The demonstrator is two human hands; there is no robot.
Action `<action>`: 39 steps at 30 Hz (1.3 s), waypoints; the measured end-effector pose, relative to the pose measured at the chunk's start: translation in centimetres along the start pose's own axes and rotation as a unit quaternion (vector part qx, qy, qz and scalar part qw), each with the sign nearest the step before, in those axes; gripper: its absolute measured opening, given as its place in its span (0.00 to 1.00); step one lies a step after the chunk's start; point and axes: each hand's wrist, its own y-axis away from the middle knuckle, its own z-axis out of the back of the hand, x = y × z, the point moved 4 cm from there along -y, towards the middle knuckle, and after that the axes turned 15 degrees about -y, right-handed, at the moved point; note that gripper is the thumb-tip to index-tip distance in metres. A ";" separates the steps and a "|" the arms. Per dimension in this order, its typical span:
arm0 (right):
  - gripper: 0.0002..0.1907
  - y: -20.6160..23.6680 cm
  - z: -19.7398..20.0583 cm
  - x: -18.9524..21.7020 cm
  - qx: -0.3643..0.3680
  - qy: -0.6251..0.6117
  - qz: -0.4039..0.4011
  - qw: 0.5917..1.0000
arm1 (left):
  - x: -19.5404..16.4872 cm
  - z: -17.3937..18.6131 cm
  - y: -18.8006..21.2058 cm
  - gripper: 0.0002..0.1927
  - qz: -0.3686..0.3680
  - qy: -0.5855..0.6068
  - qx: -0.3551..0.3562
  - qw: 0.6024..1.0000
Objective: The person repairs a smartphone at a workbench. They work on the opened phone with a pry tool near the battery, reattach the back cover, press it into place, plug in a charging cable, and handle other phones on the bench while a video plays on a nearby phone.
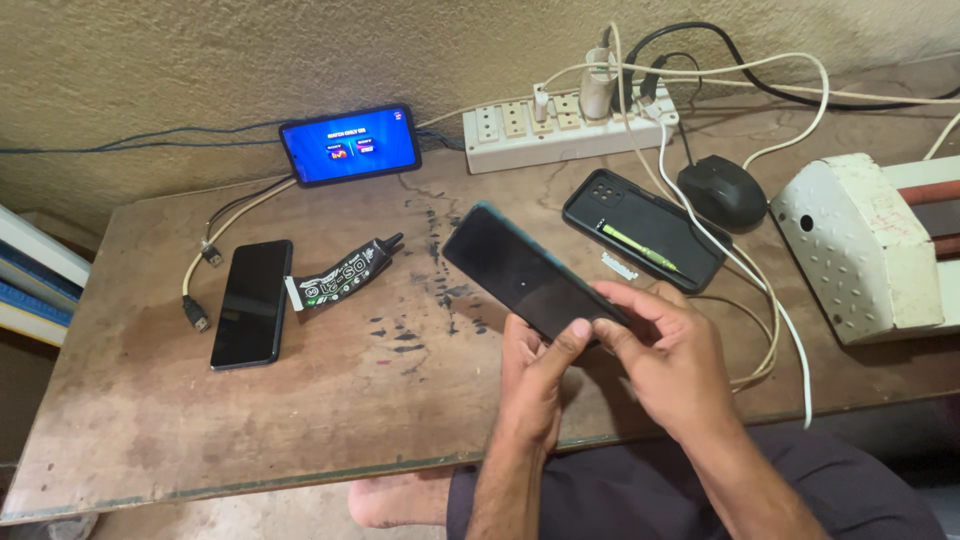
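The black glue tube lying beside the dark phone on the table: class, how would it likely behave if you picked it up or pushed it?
The glue tube looks flattened and creased, so it would probably flex and dent under a squeeze. It seems small, so likely light. Lying flat on the table, it should slide rather than roll.

Held phone glossy glass; table worn, stained wood; phone case matt black plastic.

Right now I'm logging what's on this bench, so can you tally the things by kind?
Phones: 3 (one in the hands, one dark on the table, one lit against the wall)
Phone case: 1
Glue tube: 1
Computer mouse: 1
Power strip: 1
Total: 7
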 end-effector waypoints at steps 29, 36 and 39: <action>0.37 4.2 -3.2 1.6 0.053 0.159 0.268 0.949 | -0.8 -0.2 0.8 0.38 -0.111 0.136 -0.070 0.982; 0.54 3.8 -4.0 1.6 0.087 0.116 0.234 0.961 | -0.1 0.4 0.2 0.35 -0.113 0.229 -0.063 0.965; 0.57 3.2 -4.2 1.8 0.153 0.049 0.172 0.972 | 0.3 0.5 0.3 0.34 -0.091 0.258 -0.070 0.959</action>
